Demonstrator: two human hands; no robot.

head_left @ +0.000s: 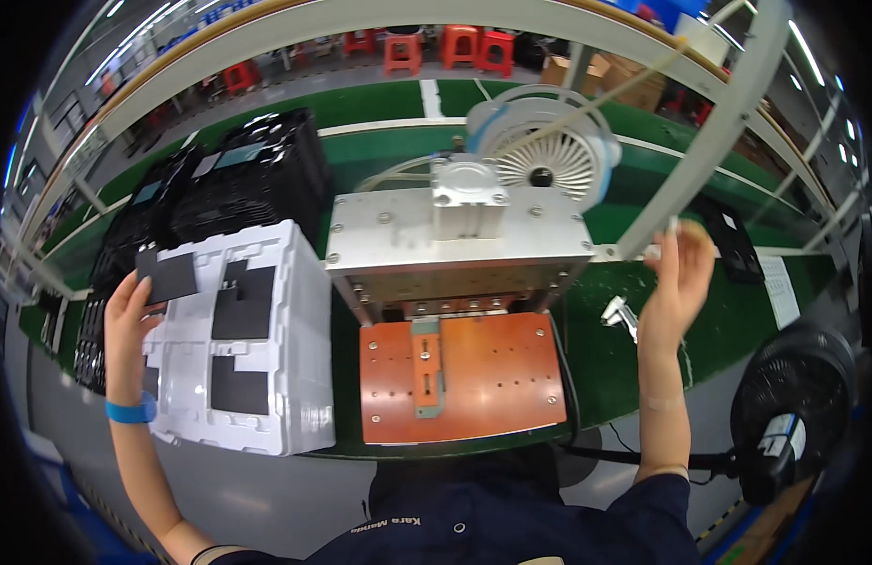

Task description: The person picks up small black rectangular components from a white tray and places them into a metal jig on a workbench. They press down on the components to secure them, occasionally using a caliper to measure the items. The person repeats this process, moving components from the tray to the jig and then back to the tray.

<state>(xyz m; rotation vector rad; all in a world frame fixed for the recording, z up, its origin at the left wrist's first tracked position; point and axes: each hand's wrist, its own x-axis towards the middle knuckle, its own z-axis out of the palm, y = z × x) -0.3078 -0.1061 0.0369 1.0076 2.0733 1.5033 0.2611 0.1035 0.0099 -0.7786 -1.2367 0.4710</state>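
At the left, my left hand (130,315) pinches the edge of a thin black sheet (175,279) with a small tab, over the upper left of a white plastic tray (309,377). Two more black sheets, an upper one (243,306) and a lower one (240,391), lie in the tray's right column. My right hand (679,287) is raised at the right, beside a slanted grey post. Its fingers are bent and blurred, and a small whitish spot shows at the fingertips. Between my hands stands a metal press (455,226) with an orange plate (492,377) carrying a slotted bar (426,367).
A white fan (541,160) stands behind the press. Stacked black trays (252,174) rise behind the white tray. White calipers (621,316) lie on the green bench near my right hand. A black fan (793,405) is at the right. The slanted post (709,132) crosses the back right.
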